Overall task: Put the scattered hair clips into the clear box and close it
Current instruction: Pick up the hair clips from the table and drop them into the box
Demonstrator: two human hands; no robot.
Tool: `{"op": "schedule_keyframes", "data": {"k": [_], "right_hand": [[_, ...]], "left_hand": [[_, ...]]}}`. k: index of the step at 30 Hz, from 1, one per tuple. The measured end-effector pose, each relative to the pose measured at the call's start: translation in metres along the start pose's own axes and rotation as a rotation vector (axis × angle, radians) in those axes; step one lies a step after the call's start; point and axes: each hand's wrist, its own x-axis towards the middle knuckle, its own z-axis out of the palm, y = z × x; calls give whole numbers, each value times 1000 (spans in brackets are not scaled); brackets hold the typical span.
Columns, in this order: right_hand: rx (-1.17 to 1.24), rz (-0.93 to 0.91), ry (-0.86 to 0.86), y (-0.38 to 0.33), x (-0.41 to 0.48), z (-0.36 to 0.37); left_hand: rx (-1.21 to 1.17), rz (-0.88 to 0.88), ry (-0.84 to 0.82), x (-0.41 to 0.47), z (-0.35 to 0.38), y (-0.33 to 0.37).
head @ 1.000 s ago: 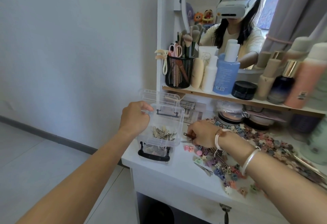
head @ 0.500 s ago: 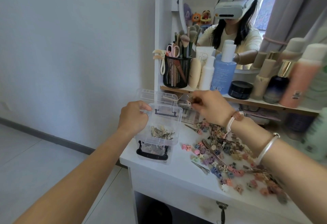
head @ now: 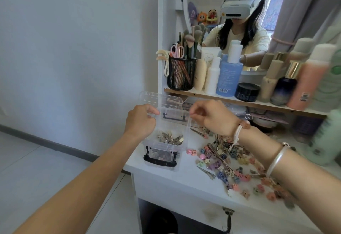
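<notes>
Clear box [head: 166,147] on table [head: 166,180] edge, between left hand [head: 140,121] and right hand [head: 210,117]. Metal clips [head: 170,138] in box, just right of left wrist. Scattered clips [head: 230,163] beneath right wrist. Shelf [head: 203,95] behind hands.

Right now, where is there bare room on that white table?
Bare: the front strip of the table, between the clear box and the near edge. Crowded: hair clips spread right of the box; bottles fill the shelf.

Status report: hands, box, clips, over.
Left hand grips clear box rim. Right hand curled at right rim, hold unclear. Lid open, metal clips inside. Hair clips scattered on tabletop.
</notes>
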Motion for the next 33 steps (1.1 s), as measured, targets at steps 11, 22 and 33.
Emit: {"op": "schedule_keyframes", "data": {"k": [11,22,33], "right_hand": [[-289,-30,-413,0,-20,41],[3,15,26,14,-3,-3],[68,38,46,2,-11,3]], "left_hand": [[1,-5,-3,0,3,1],[3,-1,-18,-3,4,2],[-12,-13,-30,-4,6,3]]}}
